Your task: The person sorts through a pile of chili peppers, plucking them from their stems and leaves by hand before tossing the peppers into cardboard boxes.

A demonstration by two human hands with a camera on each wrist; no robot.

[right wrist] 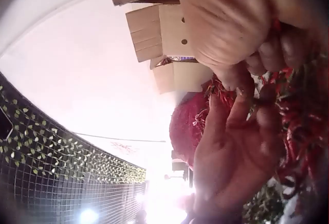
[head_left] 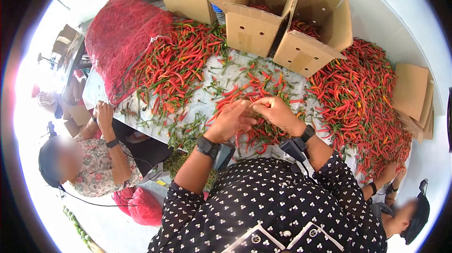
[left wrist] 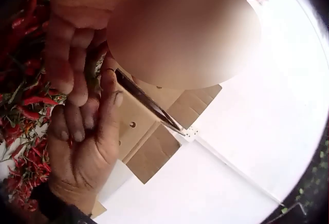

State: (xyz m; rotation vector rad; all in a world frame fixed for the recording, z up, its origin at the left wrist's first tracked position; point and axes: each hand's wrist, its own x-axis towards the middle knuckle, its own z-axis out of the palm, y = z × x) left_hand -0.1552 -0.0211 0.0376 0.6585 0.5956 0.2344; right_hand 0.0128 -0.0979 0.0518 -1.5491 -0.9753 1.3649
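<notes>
Both hands meet at the fingertips over red chillies (head_left: 256, 93) on the pale tabletop. The left hand (head_left: 233, 121) comes in from the left, its fingers loosely bent and its thumb and forefinger close to the other hand's tips. Facing it, the right hand (head_left: 278, 112) has thumb and forefinger together. A bit of red chilli (right wrist: 276, 25) shows between the palm and curled fingers of the right hand (right wrist: 231, 23). Anything between the left hand's (right wrist: 234, 157) fingertips is too unclear to tell. The left wrist view shows the right hand (left wrist: 85, 152) below the left hand (left wrist: 77, 8).
Large chilli heaps lie at right (head_left: 362, 97) and left (head_left: 174, 64), the latter beside a red net sack (head_left: 122, 36). Open cardboard boxes (head_left: 303, 57) line the back. Green stems (head_left: 188, 130) are scattered about. One person (head_left: 101, 163) works at left, another (head_left: 400, 215) at right.
</notes>
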